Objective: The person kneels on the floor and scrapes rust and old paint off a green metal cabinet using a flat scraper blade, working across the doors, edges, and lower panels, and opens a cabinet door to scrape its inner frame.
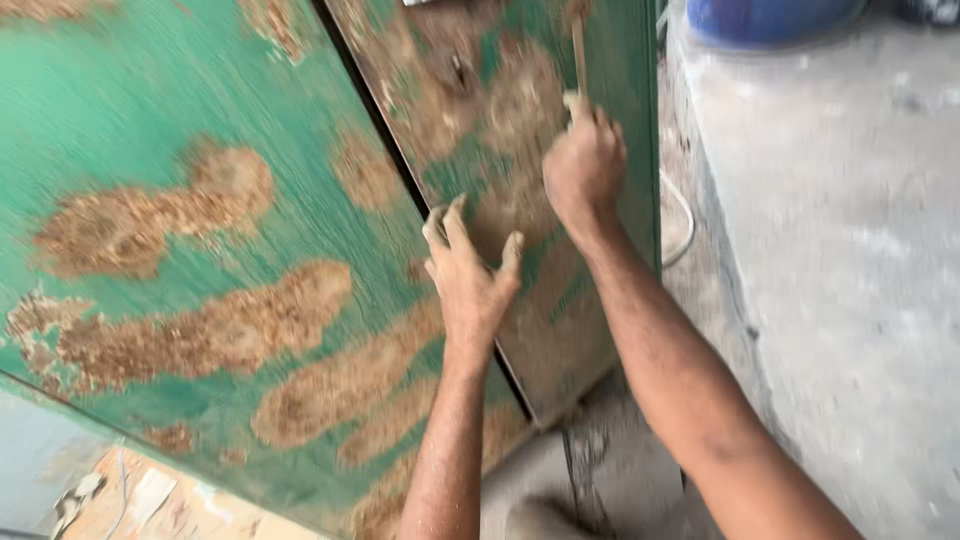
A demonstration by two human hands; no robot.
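Wooden and thin, a tool handle [578, 50] rises out of the top of the right hand [585, 165], which is clenched in a fist around its lower end. The handle points up and away, toward the far edge of the view; its working end is cut off or blurred, so the kind of tool cannot be told. The fist sits against the right-hand green panel [520, 130], a sheet whose paint has worn away in large brown patches.

Just to the left and nearer, the left hand [470, 275] lies flat with fingers spread, grasping nothing, its fingertips on the dark gap [385, 135] where this panel meets a second, larger green panel [180, 230]. That larger panel fills the left half of the view and shows the same rusty-brown blotches across weathered green paint. Both forearms reach in from the near edge.

Right of the panels, a grey concrete floor [840, 250] stretches away. A pale loop of cord [682, 215] curves beside the panel's right edge. At the far right, the base of a blue container [770, 20] stands on the concrete.
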